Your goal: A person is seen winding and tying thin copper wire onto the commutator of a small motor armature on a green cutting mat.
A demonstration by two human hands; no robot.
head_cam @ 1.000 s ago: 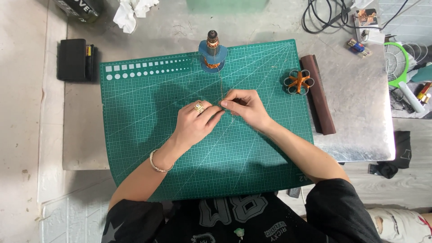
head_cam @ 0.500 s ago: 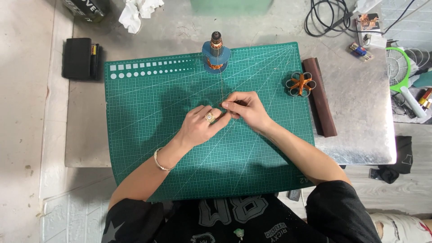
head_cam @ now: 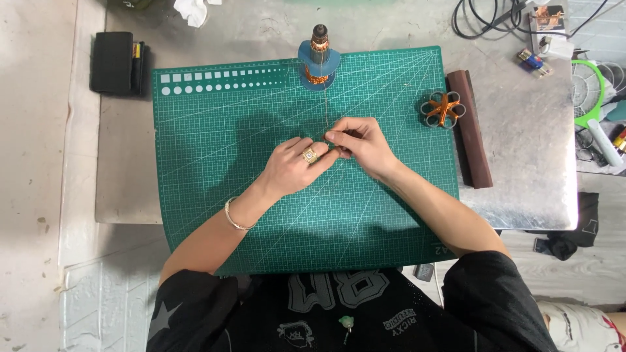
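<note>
My left hand and my right hand meet at the middle of a green cutting mat. Their fingertips pinch a thin wire that runs straight up to a blue-based copper-wound motor part standing at the mat's far edge. A gold ring sits on my left hand and a bracelet on its wrist. What lies between the fingertips is too small to make out.
An orange-wound stator rests at the mat's right edge beside a dark brown bar. A black case lies far left on the metal table. Cables and small parts sit at the far right.
Both hands have stayed together at the mat's middle, with only slight finger shifts on the wire. The camera view has shifted a little.
</note>
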